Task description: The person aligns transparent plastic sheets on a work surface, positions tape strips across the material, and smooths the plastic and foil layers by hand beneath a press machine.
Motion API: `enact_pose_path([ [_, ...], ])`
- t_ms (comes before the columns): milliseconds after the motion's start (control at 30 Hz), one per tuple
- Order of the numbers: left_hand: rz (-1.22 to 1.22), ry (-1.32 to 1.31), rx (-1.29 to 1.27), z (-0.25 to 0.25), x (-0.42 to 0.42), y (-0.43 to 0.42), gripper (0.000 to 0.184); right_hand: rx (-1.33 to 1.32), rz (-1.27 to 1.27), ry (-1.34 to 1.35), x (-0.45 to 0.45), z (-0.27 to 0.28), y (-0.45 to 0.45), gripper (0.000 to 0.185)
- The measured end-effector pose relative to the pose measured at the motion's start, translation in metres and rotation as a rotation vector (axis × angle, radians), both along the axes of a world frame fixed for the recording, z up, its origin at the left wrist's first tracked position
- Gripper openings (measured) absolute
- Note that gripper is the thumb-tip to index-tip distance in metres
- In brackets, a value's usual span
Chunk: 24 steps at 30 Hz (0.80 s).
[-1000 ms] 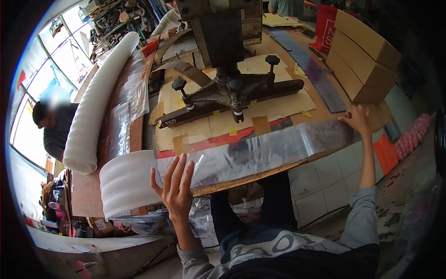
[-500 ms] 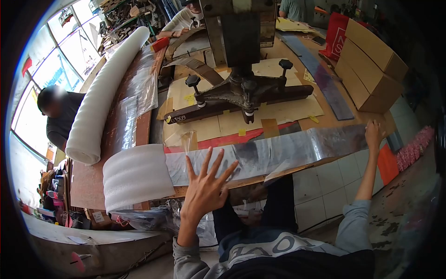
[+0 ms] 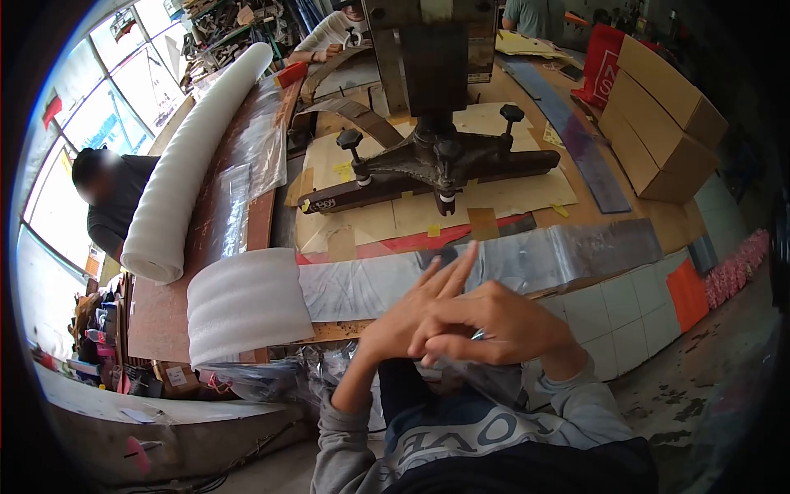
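My left hand point(image 3: 403, 319) is raised over the front edge of the table, its fingers stretched out toward the upper right. My right hand point(image 3: 506, 325) crosses close against it with curled fingers; a small shiny spot shows between them, but what it holds is hidden. Below the right hand is a see-through patch that looks like thin film. Behind both hands a long strip of clear plastic sheet point(image 3: 568, 251) lies along the table's front edge. A piece of white foam sheet point(image 3: 247, 305) covers its left end.
A metal press clamp point(image 3: 436, 160) stands over pale boards. On the left lies a long white foam roll point(image 3: 193, 160), near a person in dark clothes point(image 3: 115, 202). Cardboard boxes point(image 3: 658, 123) and a blue-grey strip point(image 3: 576, 148) are at right. Another person point(image 3: 329, 37) sits behind.
My right hand has left the strip's right end and come in to the middle beside my left hand, its fingers curled. The left hand has shifted right and turned.
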<state>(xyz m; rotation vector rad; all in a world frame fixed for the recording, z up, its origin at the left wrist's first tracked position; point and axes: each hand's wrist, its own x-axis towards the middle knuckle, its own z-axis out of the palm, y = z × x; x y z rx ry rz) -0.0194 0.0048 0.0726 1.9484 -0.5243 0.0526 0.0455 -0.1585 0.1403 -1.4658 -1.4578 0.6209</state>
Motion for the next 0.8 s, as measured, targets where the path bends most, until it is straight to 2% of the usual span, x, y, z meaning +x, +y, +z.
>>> enact_pose_path([
  [67, -0.039, 0.113, -0.334, -0.005, 0.006, -0.017, 0.097, -0.056, 0.221, 0.471, -0.007, 0.001, 0.019, 0.022],
  [100, -0.024, 0.188, -0.408, -0.009, 0.006, -0.028, 0.08, -0.088, 0.326, 0.706, -0.01, 0.0, 0.026, 0.025],
  [133, -0.015, 0.264, -0.481, -0.013, 0.005, -0.04, 0.065, -0.108, 0.331, 0.773, -0.013, -0.001, 0.034, 0.026],
  [233, -0.012, 0.37, -0.51, -0.03, -0.027, -0.04, 0.059, -0.124, 0.405, 1.001, -0.02, -0.011, 0.055, 0.029],
  [333, -0.024, 0.447, -0.481, -0.054, -0.075, -0.012, 0.054, -0.124, 0.509, 1.101, -0.025, -0.008, 0.066, 0.027],
  [467, -0.023, 0.502, -0.439, -0.08, -0.146, 0.034, 0.047, -0.18, 0.724, 1.052, -0.019, -0.013, 0.086, 0.03],
  [600, 0.023, 0.497, -0.444, -0.104, -0.192, 0.04, 0.041, -0.154, 0.724, 1.143, -0.023, -0.025, 0.107, 0.026],
  [667, 0.094, 0.447, -0.494, -0.12, -0.193, 0.015, 0.041, -0.157, 0.64, 1.14, -0.019, -0.032, 0.105, 0.029],
  [700, 0.28, 0.461, -0.521, -0.127, -0.19, -0.01, 0.047, -0.142, 0.597, 1.134, -0.014, -0.036, 0.1, 0.03],
  [800, 0.526, 0.104, -0.698, -0.153, -0.15, -0.057, 0.047, -0.026, 0.364, 1.134, 0.015, -0.052, 0.081, 0.033],
])
